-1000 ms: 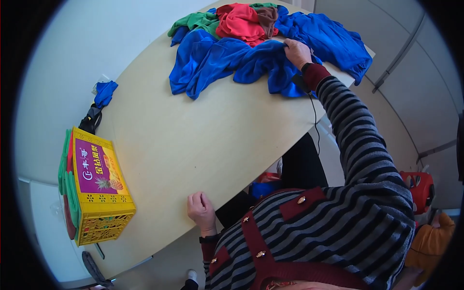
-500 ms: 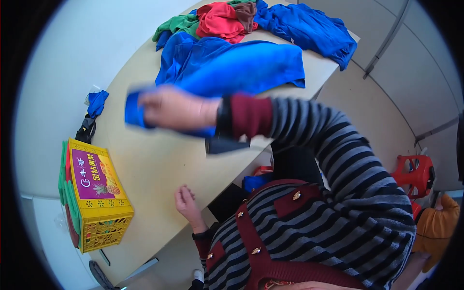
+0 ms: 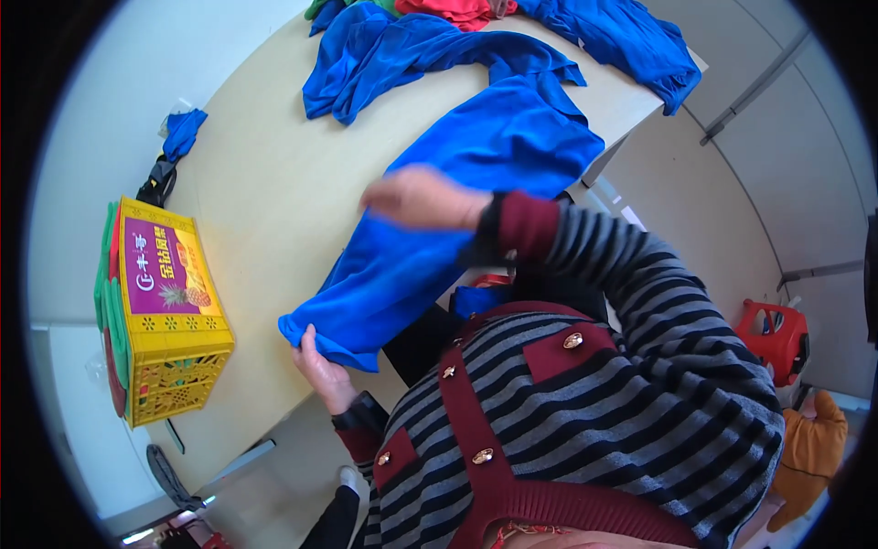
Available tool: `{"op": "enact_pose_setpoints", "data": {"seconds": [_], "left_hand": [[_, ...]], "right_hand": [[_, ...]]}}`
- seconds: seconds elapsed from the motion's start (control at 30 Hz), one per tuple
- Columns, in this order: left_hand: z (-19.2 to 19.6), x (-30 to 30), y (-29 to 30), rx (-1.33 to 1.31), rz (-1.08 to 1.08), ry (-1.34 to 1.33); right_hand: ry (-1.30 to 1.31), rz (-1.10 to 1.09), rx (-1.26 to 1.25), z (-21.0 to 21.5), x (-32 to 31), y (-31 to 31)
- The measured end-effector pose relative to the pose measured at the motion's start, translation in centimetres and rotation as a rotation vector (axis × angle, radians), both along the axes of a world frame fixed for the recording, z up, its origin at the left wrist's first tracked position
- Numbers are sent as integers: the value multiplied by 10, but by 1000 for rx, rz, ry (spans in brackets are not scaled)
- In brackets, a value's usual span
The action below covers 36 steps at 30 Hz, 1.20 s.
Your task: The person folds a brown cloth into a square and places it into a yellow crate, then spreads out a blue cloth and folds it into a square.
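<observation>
Toward nine o'clock we see the yellow crate (image 3: 183, 371), near enough to the work that a wide sweep of cloth could snag its rim. At eight o'clock our left hand (image 3: 322, 373) has its fingers clamped on the near end of the blue cloth (image 3: 393, 261), which stretches from there up to one o'clock, partly over the surface (image 3: 256, 210) and partly past its near edge. That overhang could drag the piece down toward our lap if the left grip slackens. Near twelve o'clock lies the rumpled blue heap (image 3: 380, 64); it meets the cloth's far end, and we cannot tell whether they are joined, so a hard pull could bring both along and leave creases. Just above centre our right hand (image 3: 421, 197) is blurred over the cloth, and we cannot tell whether its fingers are apart or together; a hasty stroke could bunch the fabric. At one o'clock another blue pile (image 3: 622, 41) droops over the surface's far corner, where its own weight could slide it off.
</observation>
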State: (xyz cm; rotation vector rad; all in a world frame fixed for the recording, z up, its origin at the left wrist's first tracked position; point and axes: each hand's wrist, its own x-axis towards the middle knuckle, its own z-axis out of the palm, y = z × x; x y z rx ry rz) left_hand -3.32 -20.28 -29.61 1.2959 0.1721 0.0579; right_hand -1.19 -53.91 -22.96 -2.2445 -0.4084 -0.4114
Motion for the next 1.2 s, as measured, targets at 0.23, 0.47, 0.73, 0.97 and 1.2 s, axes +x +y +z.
{"op": "enact_pose_setpoints", "data": {"seconds": [0.23, 0.47, 0.73, 0.97, 1.2], "left_hand": [[-11, 32, 57, 247, -48, -67], [-11, 44, 80, 450, 114, -61], [59, 69, 89, 152, -90, -62], [11, 112, 75, 536, 335, -282], [-31, 32, 116, 1147, 214, -175]], "right_hand": [[128, -428, -707, -50, 40, -194], [108, -316, -739, -56, 42, -206], [-251, -276, -469, 45, 75, -221], [-704, -518, -568, 36, 108, -222], [164, -7, -241, -20, -27, -167]]}}
